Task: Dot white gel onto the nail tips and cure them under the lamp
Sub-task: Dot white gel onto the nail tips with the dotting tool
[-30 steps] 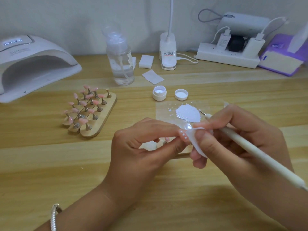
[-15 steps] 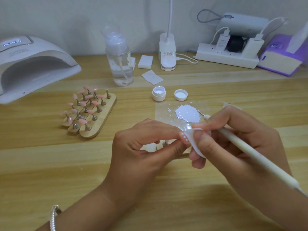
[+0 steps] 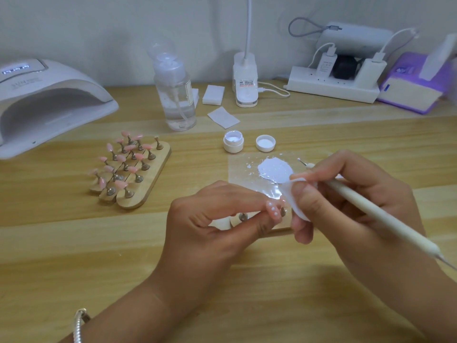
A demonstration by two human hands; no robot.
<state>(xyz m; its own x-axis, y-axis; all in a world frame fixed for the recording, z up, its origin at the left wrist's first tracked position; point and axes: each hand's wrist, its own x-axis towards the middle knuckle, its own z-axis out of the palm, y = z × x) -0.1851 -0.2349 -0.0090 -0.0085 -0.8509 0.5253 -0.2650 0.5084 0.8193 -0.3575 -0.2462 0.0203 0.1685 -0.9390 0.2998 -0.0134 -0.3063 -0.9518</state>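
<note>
Our left grip (image 3: 217, 219) pinches the dotted nail tip (image 3: 272, 211) at frame centre; our right grip (image 3: 358, 201) clasps the dotting pen (image 3: 371, 210) and a wipe (image 3: 298, 204). We should brace wrists on the table (image 3: 222, 293), keeping the wipe off the dots.

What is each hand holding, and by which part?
Left hand pinches the dotted nail tip by one end. Right hand grips the dotting pen near its working end, plus a white wipe.

1. Single wide-angle view, worn on the person's head, at the table (image 3: 74, 256).
2. Faces forward and down, toward the back wall (image 3: 99, 33).
3. Close range: left hand (image 3: 212, 226) and right hand (image 3: 358, 206) fill the foreground.
</note>
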